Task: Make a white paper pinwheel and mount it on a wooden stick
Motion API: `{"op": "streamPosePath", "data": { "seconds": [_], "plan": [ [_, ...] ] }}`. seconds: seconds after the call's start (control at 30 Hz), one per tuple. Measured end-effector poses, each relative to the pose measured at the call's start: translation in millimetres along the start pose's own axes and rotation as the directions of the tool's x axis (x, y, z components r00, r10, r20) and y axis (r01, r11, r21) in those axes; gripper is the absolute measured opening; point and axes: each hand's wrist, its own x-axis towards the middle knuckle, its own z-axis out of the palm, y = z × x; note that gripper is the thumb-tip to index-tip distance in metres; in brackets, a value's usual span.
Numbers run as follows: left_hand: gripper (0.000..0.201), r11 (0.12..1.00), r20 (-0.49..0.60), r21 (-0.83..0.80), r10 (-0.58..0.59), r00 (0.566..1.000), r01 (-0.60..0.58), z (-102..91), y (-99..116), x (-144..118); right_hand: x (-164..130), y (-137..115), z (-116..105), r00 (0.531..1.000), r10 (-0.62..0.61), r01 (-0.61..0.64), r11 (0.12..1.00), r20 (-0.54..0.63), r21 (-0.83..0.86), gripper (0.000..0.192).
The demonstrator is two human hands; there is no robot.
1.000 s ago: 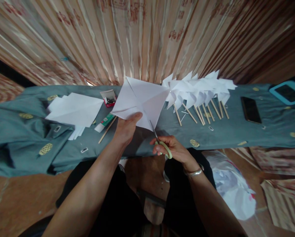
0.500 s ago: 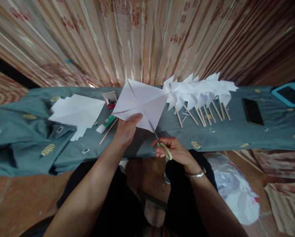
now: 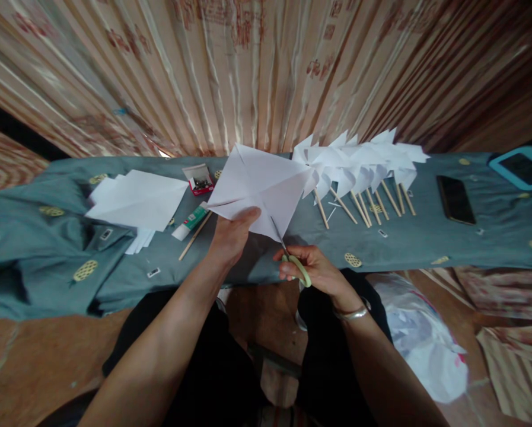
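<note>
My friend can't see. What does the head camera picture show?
A left hand holds up a creased white paper square while the right hand cuts into its bottom corner with scissors. Behind, on a grey-green cloth, lie paper pinwheels on sticks and a paper stack.

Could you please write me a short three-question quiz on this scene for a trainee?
1. True or false: the left hand holds the creased white paper square up off the grey cloth.
2. What does the right hand hold? A) glue stick B) scissors C) phone
3. Fill in: the finished paper pinwheels lie to the ____ of the held paper.

Key
1. True; the thumb pinches its lower edge.
2. B; the scissors have pale green handles, and their blades meet the paper's lower corner.
3. Right; their wooden sticks point toward the person.
</note>
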Motion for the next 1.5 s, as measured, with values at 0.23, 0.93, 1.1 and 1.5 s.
{"op": "streamPosePath", "data": {
  "seconds": [0.23,0.93,1.1,1.5],
  "plan": [
    [0.027,1.000,0.006,0.004,0.015,1.000,-0.015,-1.2,-2,2,2,1,-1,0.997,0.068,-0.067,0.997,-0.025,0.035,0.039],
    [0.034,0.999,0.017,-0.024,-0.034,0.999,0.034,-1.2,-7,-1,3,3,-2,0.995,0.094,-0.092,0.995,-0.044,0.038,0.045],
    [0.033,1.000,0.020,-0.009,-0.013,1.000,0.013,-3.5,-9,0,4,2,0,0.991,0.122,-0.118,0.990,-0.054,0.083,0.046],
    [0.025,0.997,0.047,0.060,-0.040,0.998,0.038,-1.1,-9,-6,3,-3,1,0.984,0.165,-0.157,0.982,-0.071,0.104,0.046]
  ]
}}
